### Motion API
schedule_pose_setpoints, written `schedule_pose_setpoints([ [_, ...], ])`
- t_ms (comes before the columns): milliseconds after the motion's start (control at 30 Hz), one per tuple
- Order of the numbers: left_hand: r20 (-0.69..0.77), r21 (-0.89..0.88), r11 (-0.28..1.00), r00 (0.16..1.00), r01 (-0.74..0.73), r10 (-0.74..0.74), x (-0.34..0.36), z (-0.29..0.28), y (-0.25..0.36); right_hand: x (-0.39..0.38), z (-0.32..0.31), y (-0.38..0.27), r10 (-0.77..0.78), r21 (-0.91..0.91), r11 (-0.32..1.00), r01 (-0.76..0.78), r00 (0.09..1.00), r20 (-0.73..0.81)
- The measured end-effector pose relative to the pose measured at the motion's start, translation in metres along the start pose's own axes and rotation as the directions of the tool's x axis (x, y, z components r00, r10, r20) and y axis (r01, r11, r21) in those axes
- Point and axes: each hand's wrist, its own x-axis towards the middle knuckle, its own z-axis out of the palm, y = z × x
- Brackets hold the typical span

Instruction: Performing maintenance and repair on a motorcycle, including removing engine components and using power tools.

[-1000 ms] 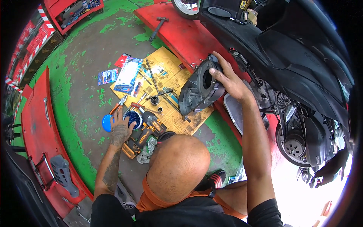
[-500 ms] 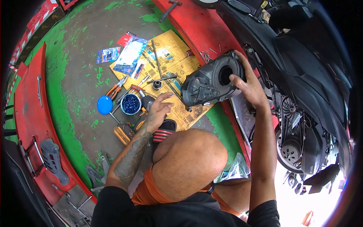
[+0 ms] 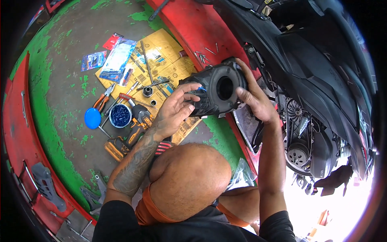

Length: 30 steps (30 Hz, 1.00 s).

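Observation:
A black cover housing (image 3: 223, 70) with a large round opening is held up in my right hand (image 3: 258, 97), its fingers round the outer edge and thumb on the face. My left hand (image 3: 173, 109) reaches to the housing's left end, fingers apart and curved, a blue smear (image 3: 200, 88) at the fingertips; whether they touch it is unclear. On the yellow cardboard (image 3: 158, 44) and floor below lie an open tub of blue grease (image 3: 120, 116), its blue lid (image 3: 92, 117), pliers (image 3: 104, 98), sockets (image 3: 147, 91), blister packs (image 3: 115, 60) and power tools (image 3: 121, 147).
A black scooter (image 3: 306, 76) with exposed drive parts (image 3: 297, 155) stands on the right beside a red platform (image 3: 197, 24) with small hardware on it. Another red platform (image 3: 16, 141) curves along the left, holding tools and a grey part (image 3: 46, 185). My bent knee (image 3: 193, 169) is below the housing.
My left hand has lifted from the grease tub to the housing, blue now at its fingertips. My right hand has turned the housing so its opening faces up more.

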Motion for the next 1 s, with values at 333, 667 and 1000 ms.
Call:
schedule_pose_setpoints([
  [333, 0.235, 0.559, 0.729, 0.919, -0.394, 0.315, 0.023, 0.040, 0.052, 0.024, -0.011, 0.004, -0.010, -0.119, 0.993, 0.011, 1.000, 0.010],
  [667, 0.350, 0.907, 0.104, 0.868, -0.408, 0.354, 0.038, 0.048, 0.059, 0.030, -0.005, 0.011, -0.063, -0.158, 0.986, 0.063, 0.998, 0.003],
  [1000, 0.404, 0.901, 0.041, 0.870, -0.432, 0.284, 0.026, 0.048, 0.064, 0.035, -0.003, 0.015, -0.063, -0.188, 0.980, 0.065, 0.998, 0.015],
])
